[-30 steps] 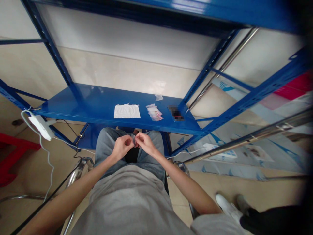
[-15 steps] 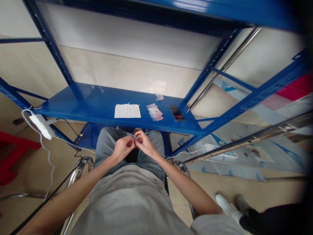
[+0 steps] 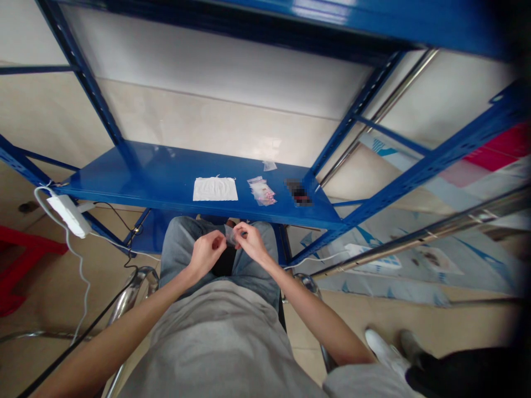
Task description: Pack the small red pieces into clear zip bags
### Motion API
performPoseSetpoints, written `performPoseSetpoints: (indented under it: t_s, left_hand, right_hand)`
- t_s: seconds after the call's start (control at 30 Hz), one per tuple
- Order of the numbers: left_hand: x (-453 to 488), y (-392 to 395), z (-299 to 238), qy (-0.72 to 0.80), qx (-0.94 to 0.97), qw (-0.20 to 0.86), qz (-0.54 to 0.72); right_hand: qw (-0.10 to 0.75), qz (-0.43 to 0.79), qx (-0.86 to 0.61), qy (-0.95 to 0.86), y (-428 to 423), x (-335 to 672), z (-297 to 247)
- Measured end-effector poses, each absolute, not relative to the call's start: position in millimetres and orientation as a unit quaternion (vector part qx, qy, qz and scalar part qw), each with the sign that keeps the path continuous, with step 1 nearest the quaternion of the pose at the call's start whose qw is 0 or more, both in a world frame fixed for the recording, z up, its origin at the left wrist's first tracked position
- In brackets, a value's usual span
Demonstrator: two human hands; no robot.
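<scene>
Over my lap, my left hand (image 3: 207, 251) and my right hand (image 3: 251, 241) meet just below the front edge of the blue metal shelf (image 3: 157, 179). Both pinch a small clear plastic bag (image 3: 230, 236) between their fingertips; I cannot make out what is in it. On the shelf above lie a white cloth (image 3: 215, 189), a pile of small clear bags with pink contents (image 3: 262, 191), one loose clear bag (image 3: 269, 165) farther back and a dark blurred object (image 3: 297, 192).
Blue shelf uprights (image 3: 89, 91) stand left and right. A white power strip (image 3: 68, 215) with cables hangs off the shelf's left end. A red stool (image 3: 16, 265) stands at far left. Chrome rails (image 3: 415, 237) run at right. Another person's shoes (image 3: 392, 348) are on the floor at lower right.
My hands have risen slightly and drawn a little apart, and the clear bag now shows between the fingertips. Nothing on the shelf has moved.
</scene>
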State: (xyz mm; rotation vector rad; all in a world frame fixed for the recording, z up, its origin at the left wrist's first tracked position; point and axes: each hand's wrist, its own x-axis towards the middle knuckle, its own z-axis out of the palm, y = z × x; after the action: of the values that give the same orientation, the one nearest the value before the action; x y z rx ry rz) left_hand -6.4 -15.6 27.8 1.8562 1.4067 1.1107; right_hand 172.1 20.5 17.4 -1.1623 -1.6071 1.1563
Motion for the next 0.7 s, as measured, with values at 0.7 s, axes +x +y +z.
performPoseSetpoints:
  t_s: [0.7]
  left_hand:
    - [-25, 14, 17, 0.396, 0.455, 0.681, 0.415]
  right_hand:
    - [0.474, 0.573, -0.397, -0.539, 26, 184, 36]
